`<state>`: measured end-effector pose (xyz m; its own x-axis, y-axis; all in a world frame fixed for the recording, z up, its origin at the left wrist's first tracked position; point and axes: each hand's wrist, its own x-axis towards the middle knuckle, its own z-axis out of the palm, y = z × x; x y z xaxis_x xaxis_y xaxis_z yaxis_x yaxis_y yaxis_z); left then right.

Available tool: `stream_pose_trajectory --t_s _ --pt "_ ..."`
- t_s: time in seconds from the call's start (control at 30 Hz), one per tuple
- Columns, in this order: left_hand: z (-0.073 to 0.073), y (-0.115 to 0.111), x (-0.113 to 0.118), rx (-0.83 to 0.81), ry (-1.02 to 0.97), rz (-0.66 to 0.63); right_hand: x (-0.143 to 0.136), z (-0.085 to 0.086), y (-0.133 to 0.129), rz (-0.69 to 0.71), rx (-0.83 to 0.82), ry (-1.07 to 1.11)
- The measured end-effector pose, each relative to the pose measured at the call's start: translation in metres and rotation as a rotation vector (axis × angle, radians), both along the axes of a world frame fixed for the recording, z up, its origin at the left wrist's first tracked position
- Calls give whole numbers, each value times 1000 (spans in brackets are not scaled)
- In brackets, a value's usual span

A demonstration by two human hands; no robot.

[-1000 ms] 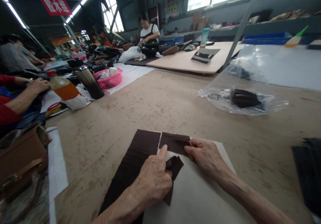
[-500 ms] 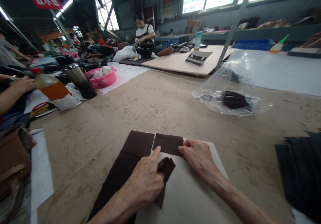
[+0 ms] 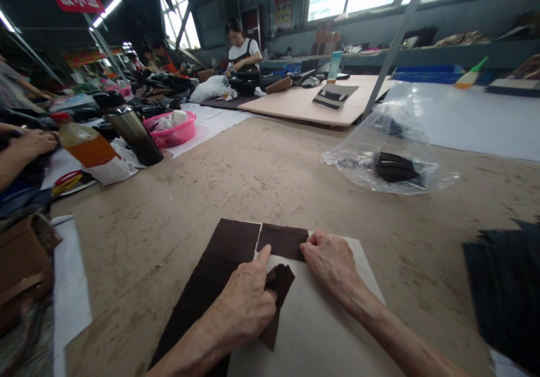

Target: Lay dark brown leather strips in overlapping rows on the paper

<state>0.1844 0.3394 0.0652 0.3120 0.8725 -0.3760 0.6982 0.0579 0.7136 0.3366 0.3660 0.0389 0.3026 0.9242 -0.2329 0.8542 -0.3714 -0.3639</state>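
Possibly the patch [image 3: 283, 241] could skew or crease, should the right hand [image 3: 331, 256] tug its edge harder than the left hand [image 3: 247, 298] pins its corner. It looks dark brown, oblong and nearly flat, lying at the far end of the pale sheet [image 3: 329, 321], a thin light gap from the dark layer [image 3: 202, 275]. Right fingertips pinch its right edge; the left forefinger presses down, the others curled by a folded strip [image 3: 283, 280], grip unclear. Beyond is bare bench [image 3: 253, 163].

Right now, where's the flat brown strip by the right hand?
In the head view, the brown strip lies below centre on the pale sheet, between the left index fingertip and right hand, right of a dark brown panel.
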Motion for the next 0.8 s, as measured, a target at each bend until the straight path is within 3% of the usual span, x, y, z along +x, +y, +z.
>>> stream_pose_trajectory --t_s 0.17,0.3,0.57,0.8 --pt "2 4 0 -21 -36 6 -1 -2 0 -72 66 58" --pt "4 7 -1 -57 -68 74 7 -8 0 -159 67 224" --pt "5 15 -14 -326 -325 250 22 -13 5 -377 -13 860" --pt "6 4 -17 -334 -498 372 70 12 -9 -506 277 1362"
